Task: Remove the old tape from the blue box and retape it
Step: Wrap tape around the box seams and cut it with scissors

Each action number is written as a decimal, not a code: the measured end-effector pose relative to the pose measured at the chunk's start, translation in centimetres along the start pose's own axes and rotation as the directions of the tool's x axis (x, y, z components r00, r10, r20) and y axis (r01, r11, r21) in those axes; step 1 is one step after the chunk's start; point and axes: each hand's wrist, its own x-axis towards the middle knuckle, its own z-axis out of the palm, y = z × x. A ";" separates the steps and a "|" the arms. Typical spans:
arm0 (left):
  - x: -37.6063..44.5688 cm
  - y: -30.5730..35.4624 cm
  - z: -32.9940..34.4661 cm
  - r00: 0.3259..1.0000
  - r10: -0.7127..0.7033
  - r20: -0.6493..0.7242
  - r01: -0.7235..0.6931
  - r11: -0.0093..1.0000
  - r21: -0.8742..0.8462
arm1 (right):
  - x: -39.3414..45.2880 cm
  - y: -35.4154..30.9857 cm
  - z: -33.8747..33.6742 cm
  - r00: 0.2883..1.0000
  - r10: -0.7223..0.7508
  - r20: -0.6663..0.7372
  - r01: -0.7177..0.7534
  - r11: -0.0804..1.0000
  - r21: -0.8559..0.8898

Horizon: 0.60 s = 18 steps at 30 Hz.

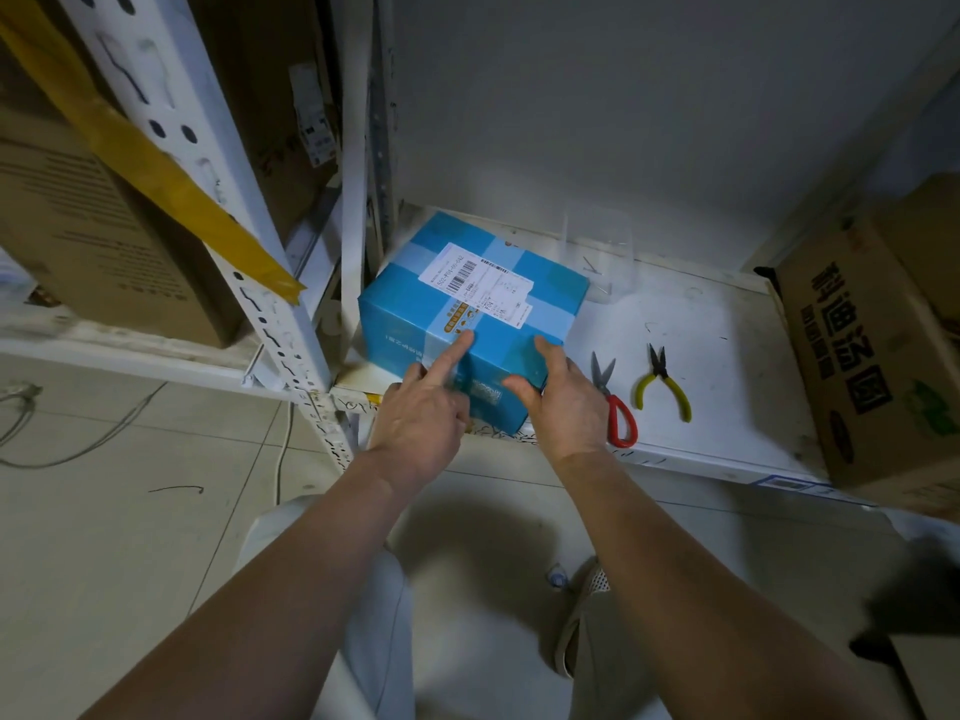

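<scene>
A blue box (540, 288) with a white shipping label and clear tape crossing its top sits on a white shelf (701, 366). My left hand (421, 413) points its index finger onto the tape strip at the box's front top edge, the other fingers curled. My right hand (563, 402) holds the box's front right corner, thumb on the front face and fingers up at the top edge.
Red-handled scissors (618, 407) and yellow-handled pliers (662, 384) lie on the shelf right of the box. A brown carton (872, 366) stands at the shelf's right end. A white perforated upright (249, 262) and cartons with yellow tape stand to the left.
</scene>
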 end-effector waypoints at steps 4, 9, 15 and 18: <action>0.0 0.1 0.4 1.000 -0.008 -0.011 0.007 1.000 -0.027 | -0.3 0.3 0.1 0.997 0.033 0.064 -0.036 0.998 0.047; 0.2 0.1 0.6 1.000 -0.014 0.001 0.014 0.999 -0.049 | 0.7 -1.6 0.5 0.985 0.158 -0.062 -0.158 0.987 0.004; 0.3 0.0 1.1 0.999 -0.013 -0.039 0.011 0.998 -0.056 | 0.1 0.0 0.3 0.995 0.079 0.054 -0.085 0.987 0.134; 0.2 0.3 1.0 0.999 -0.020 -0.034 0.017 0.997 -0.077 | 0.5 -0.1 -0.3 0.996 0.067 0.057 -0.074 0.987 0.146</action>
